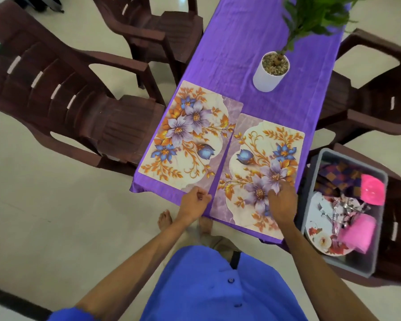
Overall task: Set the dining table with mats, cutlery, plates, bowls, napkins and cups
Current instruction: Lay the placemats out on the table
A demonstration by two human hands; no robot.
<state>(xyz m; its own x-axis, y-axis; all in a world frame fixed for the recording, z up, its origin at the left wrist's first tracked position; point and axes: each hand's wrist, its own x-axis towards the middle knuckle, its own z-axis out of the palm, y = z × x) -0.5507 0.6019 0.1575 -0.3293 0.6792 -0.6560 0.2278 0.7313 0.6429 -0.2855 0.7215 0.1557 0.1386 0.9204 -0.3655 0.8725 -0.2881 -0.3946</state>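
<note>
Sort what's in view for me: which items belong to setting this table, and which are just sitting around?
Part of the job:
left mat
right mat, under the right hand
grey tub holding plate, cutlery, pink cups, checked napkins

Just there:
potted plant
brown chairs
purple tablecloth

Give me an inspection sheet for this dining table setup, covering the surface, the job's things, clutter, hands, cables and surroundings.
Surface: purple tablecloth, wrinkled.
Job's things: two floral mats, left mat and right mat, side by side; grey tub on a chair holds plate, cutlery, pink cups, checked cloth.
Clutter: potted plant on the table.
Hands: left hand curled at the near inner corner of the left mat; right hand resting on the right mat.
Cables: nothing seen.
Surroundings: brown plastic chairs, tiled floor.
</note>
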